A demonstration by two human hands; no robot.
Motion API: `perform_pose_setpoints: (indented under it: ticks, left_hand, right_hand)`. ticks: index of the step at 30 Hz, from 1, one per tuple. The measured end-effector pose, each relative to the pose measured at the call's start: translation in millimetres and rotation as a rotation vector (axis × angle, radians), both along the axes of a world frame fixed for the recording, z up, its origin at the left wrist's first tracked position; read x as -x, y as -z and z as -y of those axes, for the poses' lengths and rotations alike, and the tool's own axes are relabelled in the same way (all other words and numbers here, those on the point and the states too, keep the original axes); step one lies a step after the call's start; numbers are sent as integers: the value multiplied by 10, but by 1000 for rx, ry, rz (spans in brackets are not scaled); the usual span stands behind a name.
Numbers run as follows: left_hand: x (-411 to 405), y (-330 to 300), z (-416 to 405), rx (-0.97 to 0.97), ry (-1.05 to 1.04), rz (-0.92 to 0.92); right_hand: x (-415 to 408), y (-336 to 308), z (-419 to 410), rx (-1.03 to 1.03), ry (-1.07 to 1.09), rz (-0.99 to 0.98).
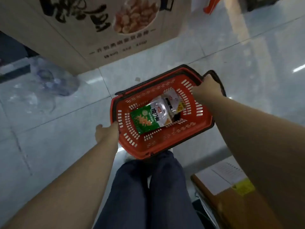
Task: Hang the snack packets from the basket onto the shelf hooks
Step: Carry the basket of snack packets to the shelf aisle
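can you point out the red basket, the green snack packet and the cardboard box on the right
red basket (132, 142): head view, on its near-left wall.
green snack packet (146, 120): head view, on the green printed front.
cardboard box (219, 205): head view, on its brown top.

The red basket (165, 144) looks like perforated plastic, fairly matt. Inside it, the snack packets (153, 117) are glossy film. Beyond the basket, the floor tiles (231, 52) shine, and the cardboard box (82, 38) appears matt.

Dim, soft, wide-angle warp; glare streaks on glossy floor (247, 66)
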State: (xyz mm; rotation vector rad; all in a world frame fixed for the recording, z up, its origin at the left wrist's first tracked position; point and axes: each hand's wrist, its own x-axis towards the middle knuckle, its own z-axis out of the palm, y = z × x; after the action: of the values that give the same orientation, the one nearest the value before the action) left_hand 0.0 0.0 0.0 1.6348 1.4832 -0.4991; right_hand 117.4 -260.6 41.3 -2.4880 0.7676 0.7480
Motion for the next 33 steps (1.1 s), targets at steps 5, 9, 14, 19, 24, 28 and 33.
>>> perform_pose_setpoints:
  ticks: [5,9,14,19,24,28,33]
  left_hand:
    - [150,904,153,-39,-138,-44]
    - [210,1427,250,-90,-155,-35]
    - [172,1588,324,-332,-95,-30]
    - [-42,1603,226,-394,-20,28]
    - [-228,1572,29,-399,14,38]
    - [-331,1380,-157,-388,42,44]
    - [-323,800,-354,-372,56,101]
  right_hand:
    - [-185,1001,410,111,93,-32]
    - [-269,1522,731,179,68,-26]
    - [-247,1950,837,134,124,2]
    - [-274,2001,896,90,207,25]
    - [-267,1974,885,100,213,14]
    - [-295,1728,842,93,197,11]
    - [-320,1044,787,57,151,36]
